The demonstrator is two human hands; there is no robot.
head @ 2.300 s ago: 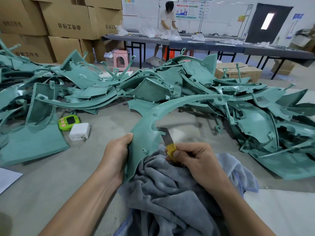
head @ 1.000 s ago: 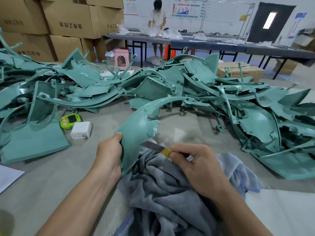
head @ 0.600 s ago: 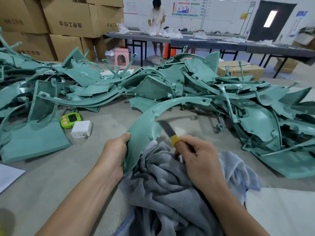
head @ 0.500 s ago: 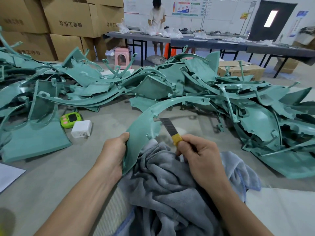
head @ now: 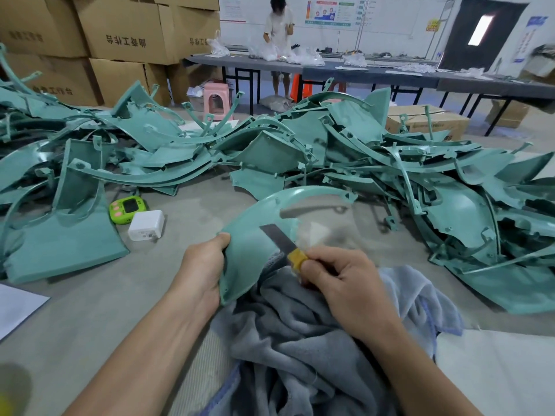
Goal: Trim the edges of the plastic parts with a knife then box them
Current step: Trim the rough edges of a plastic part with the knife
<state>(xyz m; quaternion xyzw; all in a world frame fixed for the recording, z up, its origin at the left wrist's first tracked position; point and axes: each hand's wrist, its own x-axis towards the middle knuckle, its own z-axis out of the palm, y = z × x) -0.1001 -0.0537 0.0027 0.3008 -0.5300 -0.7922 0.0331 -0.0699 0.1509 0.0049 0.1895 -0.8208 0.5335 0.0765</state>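
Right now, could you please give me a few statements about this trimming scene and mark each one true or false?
1. The left hand grips the curved green part by its edge. True.
2. The right hand holds a pair of scissors. False: it holds a knife, with the blade laid against the curved green part.
3. A grey cloth lies bunched beneath both hands. True.
4. The white charger sits on the grey cloth. False: it lies beside the green timer, off to the left and apart from the cloth.
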